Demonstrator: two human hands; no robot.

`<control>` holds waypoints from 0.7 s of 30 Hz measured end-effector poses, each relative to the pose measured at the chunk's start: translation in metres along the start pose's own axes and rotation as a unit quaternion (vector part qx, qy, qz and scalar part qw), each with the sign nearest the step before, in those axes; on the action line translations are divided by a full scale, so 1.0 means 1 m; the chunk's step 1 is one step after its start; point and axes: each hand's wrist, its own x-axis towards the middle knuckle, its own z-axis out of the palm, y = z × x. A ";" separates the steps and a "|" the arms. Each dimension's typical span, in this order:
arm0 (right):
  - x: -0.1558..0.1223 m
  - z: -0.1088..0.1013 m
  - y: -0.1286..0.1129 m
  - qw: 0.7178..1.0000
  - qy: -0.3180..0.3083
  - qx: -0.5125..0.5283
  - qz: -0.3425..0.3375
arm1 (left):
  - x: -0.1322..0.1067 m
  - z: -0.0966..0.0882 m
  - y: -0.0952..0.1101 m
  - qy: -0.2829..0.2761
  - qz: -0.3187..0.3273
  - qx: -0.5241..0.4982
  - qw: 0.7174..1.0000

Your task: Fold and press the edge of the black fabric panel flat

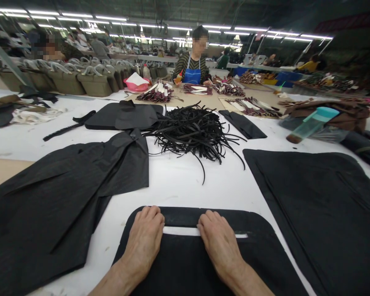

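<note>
A black panel [179, 267] with rounded corners lies flat on the white tabletop in front of me. A pale slit [183, 231] runs across it below its far edge. On the left part of the strip between slit and edge, my left hand [145, 234] rests with its fingers curled and together. My right hand [219, 238] bears on the same strip further right, fingers bent in the same way. Both sets of fingertips are partly hidden, and the two hands stay apart. Beyond the panel sits a tangled heap of thin black strips [193, 129].
Loose black fabric [49, 205] spreads at left, and stacked black panels [320, 205] lie at right. A bottle with a turquoise lid [313, 125] lies tilted at the back right. Across the table a person in a blue apron [193, 75] works near olive bags [97, 80].
</note>
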 end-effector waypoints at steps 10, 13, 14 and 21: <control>0.007 -0.013 -0.007 0.998 -0.045 -0.013 0.037 | 0.002 0.002 0.000 0.020 -0.023 -0.012 0.999; 0.008 -0.014 -0.006 0.998 -0.041 -0.019 0.032 | 0.001 0.004 0.000 0.032 -0.028 -0.018 0.999; 0.009 -0.014 -0.006 0.998 -0.041 -0.022 0.031 | 0.001 0.005 0.000 0.034 -0.030 -0.020 0.999; 0.010 -0.017 -0.006 0.997 -0.055 -0.036 0.038 | 0.000 0.003 0.002 0.050 -0.054 -0.024 0.997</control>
